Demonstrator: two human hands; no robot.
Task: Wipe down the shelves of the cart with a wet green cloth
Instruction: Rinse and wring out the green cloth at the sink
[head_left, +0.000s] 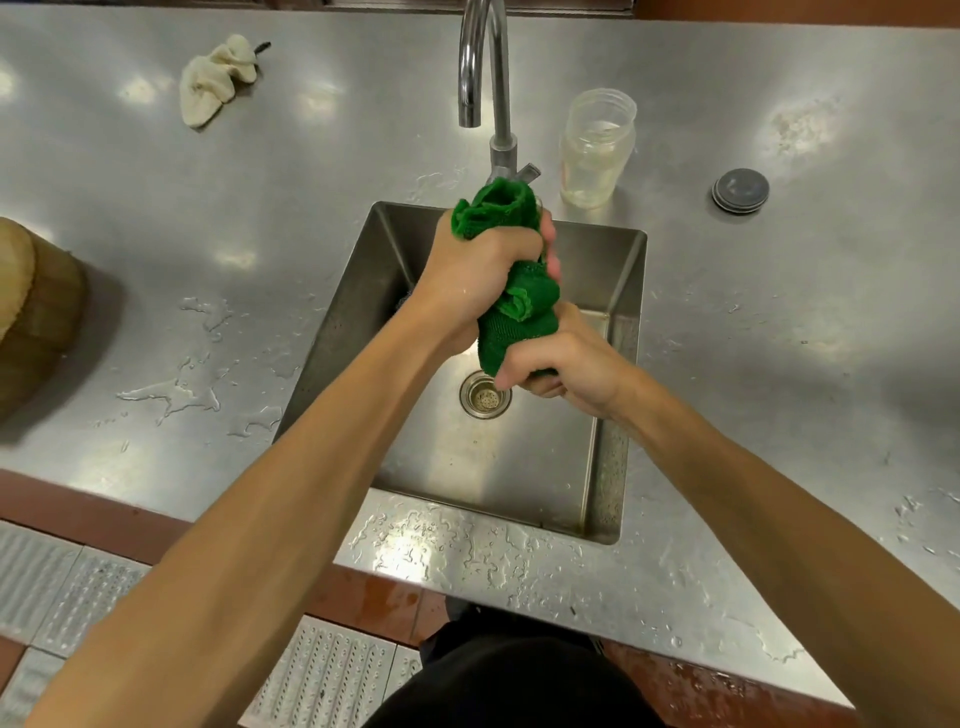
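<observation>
I hold the cloth (519, 312) bunched into a roll between both fists. My left hand (478, 265) is clenched round its far end, and a green tuft sticks out beyond my knuckles toward the tap (480, 62). My right hand (566, 364) is clenched round its near end, lower and closer to my body. The cloth's long axis therefore runs fist to fist, away from me, and only a short twisted middle shows between them. All of it hangs over the sink (608, 415), with the right fist almost above the drain (485, 396). I see no water running from the tap. I judge this to be wringing: the fists must turn against each other about that axis so the drips fall below the grip. The cart is out of view, so its shelves are not yet wiped.
</observation>
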